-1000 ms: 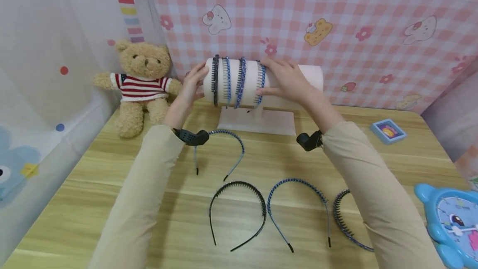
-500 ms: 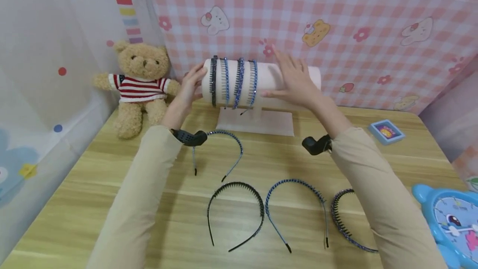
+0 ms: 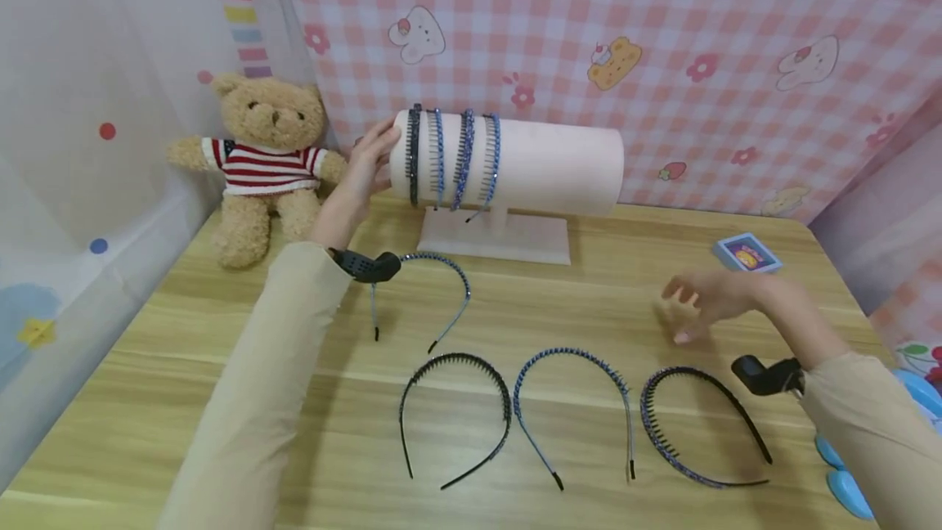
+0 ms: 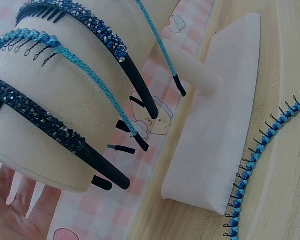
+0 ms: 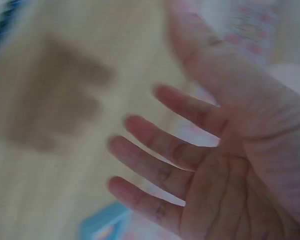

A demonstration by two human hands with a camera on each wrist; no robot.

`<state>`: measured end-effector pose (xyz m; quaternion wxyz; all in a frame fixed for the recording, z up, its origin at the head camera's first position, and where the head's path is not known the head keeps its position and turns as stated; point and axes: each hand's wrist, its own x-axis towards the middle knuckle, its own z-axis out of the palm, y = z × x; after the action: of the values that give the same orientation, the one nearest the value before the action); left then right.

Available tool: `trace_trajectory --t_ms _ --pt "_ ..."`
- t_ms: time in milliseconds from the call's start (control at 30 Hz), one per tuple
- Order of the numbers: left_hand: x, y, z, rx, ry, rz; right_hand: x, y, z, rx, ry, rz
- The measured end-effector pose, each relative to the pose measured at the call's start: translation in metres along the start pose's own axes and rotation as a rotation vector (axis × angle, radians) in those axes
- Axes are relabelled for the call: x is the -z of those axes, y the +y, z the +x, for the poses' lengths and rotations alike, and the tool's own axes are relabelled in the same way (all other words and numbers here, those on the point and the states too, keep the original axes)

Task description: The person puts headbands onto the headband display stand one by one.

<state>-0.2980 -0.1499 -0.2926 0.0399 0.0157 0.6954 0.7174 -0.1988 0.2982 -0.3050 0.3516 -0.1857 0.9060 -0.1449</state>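
My left hand [image 3: 365, 166] touches the left end of a pale horizontal headband display roll [image 3: 562, 166], its fingers [image 4: 25, 192] fairly straight against the end face. Several toothed headbands hang over the roll's left half, among them a black glittery headband [image 4: 37, 117] nearest that hand and a blue beaded headband [image 3: 492, 155] furthest right. My right hand [image 3: 710, 301] is in the air over the table's right side, holding nothing, fingers loosely spread. Below it a dark blue headband [image 3: 655, 424] lies on its side. A blue headband [image 3: 570, 352] and a black headband [image 3: 459, 358] lie left of that.
Another blue headband [image 3: 465, 285] lies near my left wrist. A teddy bear [image 3: 268, 150] sits at the back left of the wooden table [image 3: 221, 366]. At the right are a small blue box [image 3: 746, 253] and a partly hidden blue clock [image 3: 850, 493].
My right hand has let go of the rightmost headband on the roll and swung right and down over the table. That headband sits slightly further left. My left hand stays at the roll's end.
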Motion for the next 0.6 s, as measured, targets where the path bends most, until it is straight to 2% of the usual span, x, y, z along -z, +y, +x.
trace_trajectory --t_ms 67,167,333,500,600 --pt "0.0 0.001 0.0 -0.006 -0.005 0.012 -0.015 0.01 -0.001 -0.021 -0.084 0.015" --pt "0.0 0.001 0.0 -0.003 -0.006 0.017 -0.033 0.018 0.0 -0.025 -0.103 0.045" --pt "0.0 0.0 0.0 0.0 0.0 0.009 -0.043 0.027 0.006 0.035 -0.017 0.077" --pt "0.0 0.0 0.0 0.0 0.007 -0.003 -0.04 0.034 0.01 0.103 0.082 -0.015" --pt "-0.001 0.0 -0.001 0.003 0.004 -0.005 -0.033 0.035 0.008 0.085 0.11 -0.052"
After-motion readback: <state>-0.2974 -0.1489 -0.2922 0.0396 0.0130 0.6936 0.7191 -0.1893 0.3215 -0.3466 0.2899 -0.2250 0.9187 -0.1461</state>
